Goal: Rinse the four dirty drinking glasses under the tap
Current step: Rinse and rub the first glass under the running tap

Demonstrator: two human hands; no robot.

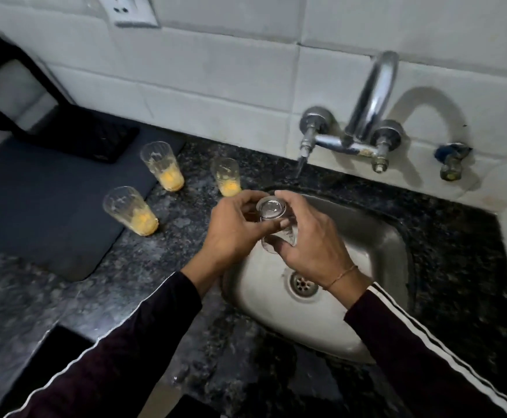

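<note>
Both hands hold one clear drinking glass (272, 211) upside down over the steel sink (376, 236), its base up. My left hand (234, 233) grips it from the left and my right hand (309, 239) wraps its lower part. Three dirty glasses with yellow residue stand on the counter to the left: one (161, 165) at the back, one (226, 178) near the sink edge, one (131, 211) nearest me. The chrome tap (373, 98) is fixed to the tiled wall behind the sink. I cannot tell whether water is running.
A dark mat (44, 206) lies on the speckled granite counter (155, 282) at left, with a black object (89, 140) on its far end. The sink drain (303, 285) sits below my hands. A small blue valve (453, 158) projects from the wall at right.
</note>
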